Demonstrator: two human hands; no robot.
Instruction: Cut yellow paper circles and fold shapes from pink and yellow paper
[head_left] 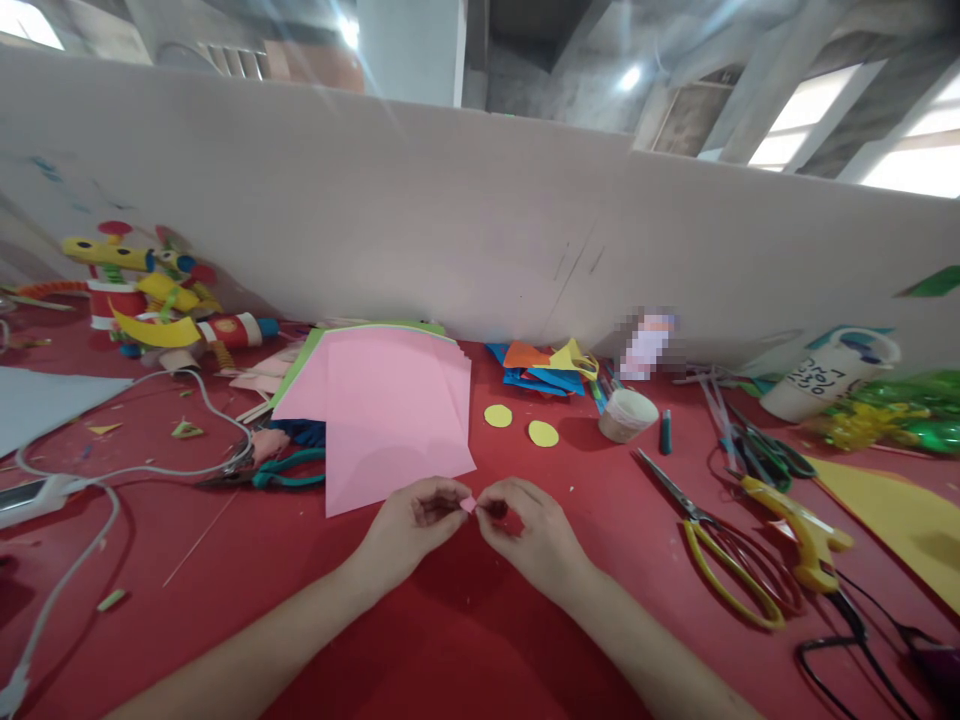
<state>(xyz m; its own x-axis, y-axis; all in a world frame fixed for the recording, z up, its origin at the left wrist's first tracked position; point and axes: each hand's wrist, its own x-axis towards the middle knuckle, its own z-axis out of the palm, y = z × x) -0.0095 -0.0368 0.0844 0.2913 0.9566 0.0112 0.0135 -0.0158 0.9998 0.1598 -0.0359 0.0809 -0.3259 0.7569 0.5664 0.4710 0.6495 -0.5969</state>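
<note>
Between the fingertips of both hands is a tiny piece of pink paper [468, 504]. My left hand [420, 520] pinches it from the left, and my right hand [529, 525] pinches its other side. Both hands hover over the red table [450, 640], their fingertips almost meeting. Just behind my left hand lies a stack of pink paper sheets [397, 410]. Two yellow paper discs, a left one [498, 416] and a right one [543, 433], lie flat beyond my fingers.
To the right are scissors with yellow handles [712, 550], a yellow glue gun [799, 525] and yellow sheets [900, 520]. A small tub [628, 415] and coloured scraps [544, 368] lie further back. Teal-handled pliers [289, 468], a white cable [157, 470] and paper figures [142, 280] are left.
</note>
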